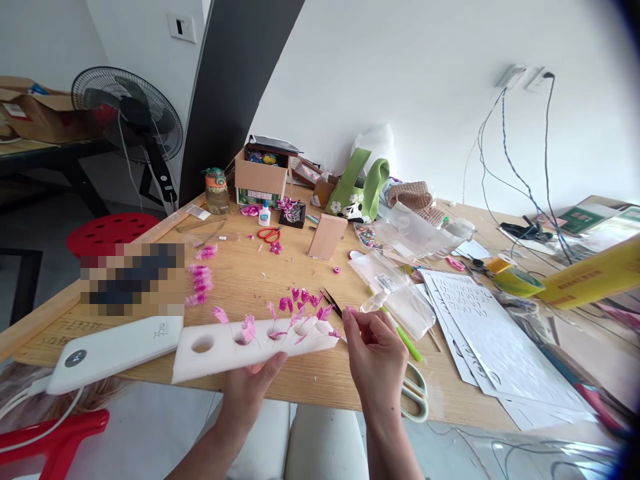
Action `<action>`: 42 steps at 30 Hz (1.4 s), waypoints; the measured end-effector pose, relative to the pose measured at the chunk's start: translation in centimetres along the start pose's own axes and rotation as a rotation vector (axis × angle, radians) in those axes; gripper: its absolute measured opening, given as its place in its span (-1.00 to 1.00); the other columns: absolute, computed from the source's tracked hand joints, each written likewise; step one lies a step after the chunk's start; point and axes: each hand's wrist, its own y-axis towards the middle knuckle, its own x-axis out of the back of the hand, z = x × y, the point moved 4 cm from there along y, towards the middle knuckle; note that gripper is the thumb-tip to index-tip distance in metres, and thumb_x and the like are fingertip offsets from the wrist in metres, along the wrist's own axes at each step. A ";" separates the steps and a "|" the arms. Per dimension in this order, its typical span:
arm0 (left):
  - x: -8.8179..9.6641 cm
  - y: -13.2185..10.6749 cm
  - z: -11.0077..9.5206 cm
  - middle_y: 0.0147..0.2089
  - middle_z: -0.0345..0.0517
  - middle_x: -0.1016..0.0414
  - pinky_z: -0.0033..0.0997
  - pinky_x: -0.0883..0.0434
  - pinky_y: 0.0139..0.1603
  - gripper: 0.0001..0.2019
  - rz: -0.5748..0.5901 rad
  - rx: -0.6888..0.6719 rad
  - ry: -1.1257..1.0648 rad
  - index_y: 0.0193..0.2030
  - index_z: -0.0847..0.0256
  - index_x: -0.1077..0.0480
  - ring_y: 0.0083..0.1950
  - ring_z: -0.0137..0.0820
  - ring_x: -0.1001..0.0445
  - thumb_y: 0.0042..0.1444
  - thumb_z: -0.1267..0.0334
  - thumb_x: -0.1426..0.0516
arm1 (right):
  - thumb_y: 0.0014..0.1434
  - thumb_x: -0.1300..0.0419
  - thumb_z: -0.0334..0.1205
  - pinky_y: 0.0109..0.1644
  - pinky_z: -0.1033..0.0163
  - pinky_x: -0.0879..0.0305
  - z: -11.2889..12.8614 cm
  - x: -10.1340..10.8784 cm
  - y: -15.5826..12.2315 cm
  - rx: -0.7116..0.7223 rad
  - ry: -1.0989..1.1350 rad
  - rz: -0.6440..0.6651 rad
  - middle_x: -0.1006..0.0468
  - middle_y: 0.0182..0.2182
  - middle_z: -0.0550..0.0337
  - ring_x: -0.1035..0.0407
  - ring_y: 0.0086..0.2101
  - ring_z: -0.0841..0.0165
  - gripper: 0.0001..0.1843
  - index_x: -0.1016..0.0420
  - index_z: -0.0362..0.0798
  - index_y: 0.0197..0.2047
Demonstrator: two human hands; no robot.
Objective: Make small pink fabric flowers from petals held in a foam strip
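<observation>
My left hand (250, 390) grips a white foam block (215, 363) from below, thumb on its front edge. The block has round holes along it. Pink petals (249, 327) on thin wires stand in it, and a cluster of darker magenta petals (300, 301) rises at its right end. My right hand (375, 347) is closed in a pinch just right of the block, with a bit of pink petal (351, 309) showing at the fingertips. Dark pointed blades (331, 302) lie behind those fingers. Pale green scissor handles (416, 393) show beside the right wrist.
A white power bank (117, 353) lies at left, near fuzzy pink strips (199, 285). Behind are a glue bottle (265, 214), red-handled scissors (269, 235), a black tray (293, 215) and an upright pinkish board (327, 237). Papers (493, 333) and plastic bags (395, 293) cover the right.
</observation>
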 end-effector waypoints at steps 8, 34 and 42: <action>0.1 0.1 -0.3 0.01 0.02 -0.59 -0.05 -0.25 0.31 -0.56 -0.055 -0.018 0.000 -0.10 0.19 -0.50 0.23 -0.04 -0.39 -0.18 0.24 -0.40 | 0.15 -0.27 -0.07 -0.45 0.27 -0.10 -0.2 0.2 0.1 -0.040 0.019 0.045 -0.38 -0.51 0.24 -0.16 -0.51 0.41 -0.76 -0.60 -0.06 -0.39; -0.5 0.2 -1.1 -0.04 0.03 -0.60 -0.09 -0.29 0.27 -0.56 -0.014 0.013 -0.052 -0.02 0.22 -0.47 0.23 -0.08 -0.40 -0.07 0.17 -0.34 | 0.19 -0.24 -0.02 -0.47 0.29 -0.19 0.4 1.9 0.3 -0.017 0.008 -0.003 -0.46 -0.38 0.16 -0.25 -0.48 0.41 -0.71 -0.63 -0.06 -0.21; 0.4 0.1 -1.0 -0.04 0.02 -0.59 -0.03 -0.32 0.28 -0.57 -0.112 -0.168 0.234 -0.13 0.20 -0.51 0.17 -0.02 -0.45 -0.18 0.15 -0.40 | 0.19 -0.26 -0.15 -0.46 0.30 -0.10 2.5 3.4 -0.9 0.087 0.048 -0.125 -0.38 -0.48 0.24 -0.24 -0.44 0.41 -0.82 -0.54 -0.03 -0.40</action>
